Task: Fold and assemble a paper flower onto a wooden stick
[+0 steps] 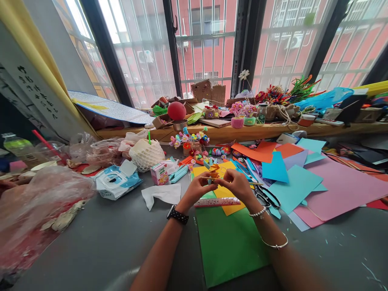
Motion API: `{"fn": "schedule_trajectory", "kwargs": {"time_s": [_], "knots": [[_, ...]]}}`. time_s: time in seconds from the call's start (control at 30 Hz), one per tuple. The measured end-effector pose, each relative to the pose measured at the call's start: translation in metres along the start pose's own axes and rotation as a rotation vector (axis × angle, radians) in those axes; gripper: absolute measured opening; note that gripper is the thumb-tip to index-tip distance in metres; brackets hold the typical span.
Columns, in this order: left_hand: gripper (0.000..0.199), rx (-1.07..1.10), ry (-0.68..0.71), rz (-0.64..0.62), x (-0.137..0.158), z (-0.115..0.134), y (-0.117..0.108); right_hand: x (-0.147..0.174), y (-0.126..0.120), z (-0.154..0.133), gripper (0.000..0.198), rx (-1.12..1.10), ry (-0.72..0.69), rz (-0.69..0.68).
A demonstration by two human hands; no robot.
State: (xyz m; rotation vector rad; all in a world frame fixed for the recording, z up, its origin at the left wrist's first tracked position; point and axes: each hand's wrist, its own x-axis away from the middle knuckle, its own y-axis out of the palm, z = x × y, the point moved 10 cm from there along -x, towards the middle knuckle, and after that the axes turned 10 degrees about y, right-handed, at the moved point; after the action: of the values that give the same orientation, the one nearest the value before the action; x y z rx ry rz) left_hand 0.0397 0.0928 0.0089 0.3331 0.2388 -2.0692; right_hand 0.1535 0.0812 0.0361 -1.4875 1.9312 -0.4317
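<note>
Scissors [262,192] right of hands [197,188]; tissue [162,194] left, wipes pack [117,186] farther left; flowerpots [237,122] behind, on ledge [273,131].

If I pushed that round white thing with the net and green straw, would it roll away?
The white thing might roll or wobble, since its sides look rounded. The net around it would probably help your fingers grip. And the green straw sticks up from the top, so tipping it could spill any drink inside.
</note>
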Motion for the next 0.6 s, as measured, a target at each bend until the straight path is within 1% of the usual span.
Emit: {"fn": "schedule_trajectory", "kwargs": {"time_s": [0.13,0.27,0.37,0.5,0.6], "knots": [[0.037,-0.012,0.007,0.011,0.000,0.000,-0.001,-0.001,0.002,0.002,0.047,-0.002,-0.003,-0.018],[0.033,0.030,0.020,0.040,-0.001,0.000,-0.002,0.000,0.002,-0.001,0.048,0.006,-0.027,0.004],[0.035,0.075,0.025,0.054,-0.001,0.001,-0.001,0.003,-0.002,-0.006,0.050,0.035,-0.072,0.074],[0.039,0.114,-0.021,0.037,0.000,-0.004,0.002,0.006,-0.016,-0.010,0.048,0.014,-0.097,0.196],[0.039,0.096,-0.021,0.071,-0.001,-0.004,-0.003,0.004,-0.023,-0.009,0.043,-0.068,-0.104,0.195]]}}
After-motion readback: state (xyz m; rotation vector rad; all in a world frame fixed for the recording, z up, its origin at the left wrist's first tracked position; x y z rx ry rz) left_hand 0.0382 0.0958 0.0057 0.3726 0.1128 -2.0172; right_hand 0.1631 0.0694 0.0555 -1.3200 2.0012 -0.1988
